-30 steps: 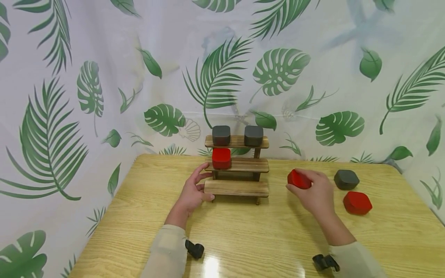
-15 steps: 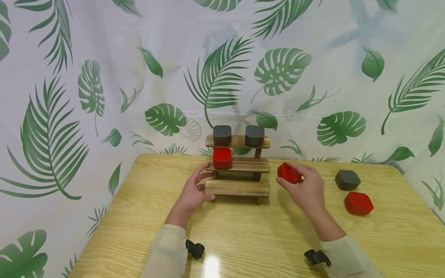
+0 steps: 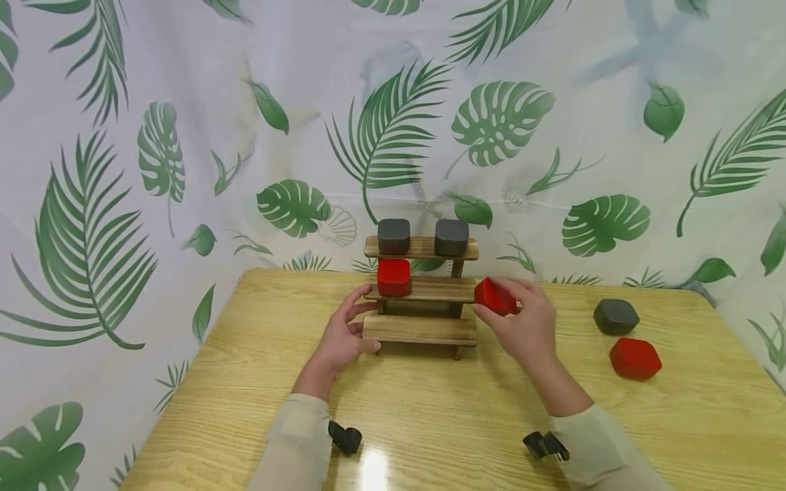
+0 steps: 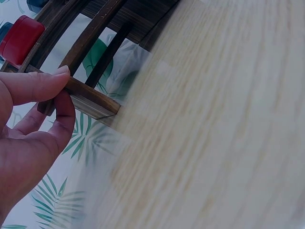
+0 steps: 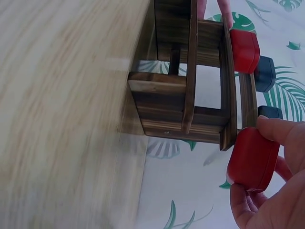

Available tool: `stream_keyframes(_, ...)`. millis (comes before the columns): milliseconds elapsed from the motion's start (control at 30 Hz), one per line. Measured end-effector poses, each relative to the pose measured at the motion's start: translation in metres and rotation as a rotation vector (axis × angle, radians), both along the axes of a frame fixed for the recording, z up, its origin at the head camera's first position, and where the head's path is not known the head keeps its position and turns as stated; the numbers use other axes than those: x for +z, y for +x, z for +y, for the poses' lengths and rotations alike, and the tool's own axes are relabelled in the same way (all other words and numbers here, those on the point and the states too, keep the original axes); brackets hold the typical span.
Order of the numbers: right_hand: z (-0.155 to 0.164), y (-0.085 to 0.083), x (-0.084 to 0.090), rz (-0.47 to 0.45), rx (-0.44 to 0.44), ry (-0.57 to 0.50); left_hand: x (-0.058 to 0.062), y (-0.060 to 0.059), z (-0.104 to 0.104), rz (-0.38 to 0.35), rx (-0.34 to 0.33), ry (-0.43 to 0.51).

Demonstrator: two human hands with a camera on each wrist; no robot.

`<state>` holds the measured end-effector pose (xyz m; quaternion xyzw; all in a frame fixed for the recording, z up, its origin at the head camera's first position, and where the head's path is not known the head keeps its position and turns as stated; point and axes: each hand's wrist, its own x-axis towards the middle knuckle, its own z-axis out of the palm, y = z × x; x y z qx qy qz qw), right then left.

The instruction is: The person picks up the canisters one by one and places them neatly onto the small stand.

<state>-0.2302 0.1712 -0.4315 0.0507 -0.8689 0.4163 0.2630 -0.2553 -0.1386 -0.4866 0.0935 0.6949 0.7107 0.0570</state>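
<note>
A three-tier wooden shelf stand stands on the table, and my left hand holds its left end. In the left wrist view, that hand's thumb and fingers pinch an edge of the wood. My right hand grips a small red rounded box between thumb and fingers, just off the right end of the middle tier. Another red box sits at the left of that tier. Two dark grey boxes, a left one and a right one, rest on the top tier.
On the table's right side lie a dark grey box and a red box. Behind the wooden table hangs a white leaf-patterned cloth, which also runs along both sides.
My right hand has carried the red box leftward and slightly up, from over the table to beside the middle tier. The left hand stays on the stand.
</note>
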Motion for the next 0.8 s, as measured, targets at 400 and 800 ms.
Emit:
stream_keyframes(400,-0.015,-0.003,0.005,0.005,0.034,-0.019,0.003,-0.001,-0.001,-0.036,-0.020,0.008)
stream_keyframes(800,-0.030,-0.013,0.010,0.037,0.061,-0.025,0.003,0.002,0.001,-0.021,0.000,0.047)
